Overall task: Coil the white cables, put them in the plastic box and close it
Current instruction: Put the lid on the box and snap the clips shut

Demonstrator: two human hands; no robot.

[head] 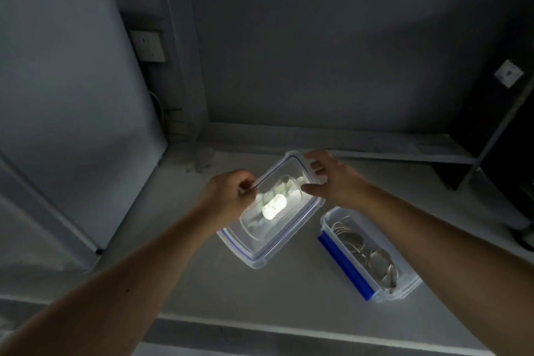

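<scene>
The fingers (245, 182) of the left hand (228, 193) are pinched on the long edge of the clear lid (260, 237), while the right hand (335, 179) has its fingers (315, 157) curled over the lid's far end at a latch flap, gripping it. The lid is held tilted above the desk (260, 292), a bright glare on its middle. Just right of the lid sits the plastic box (367, 254), open, with the white cables (361, 248) coiled inside and a blue clip along its near side. To close well, I judge the lid should be turned to match the box, lowered level, then its flaps pressed down.
</scene>
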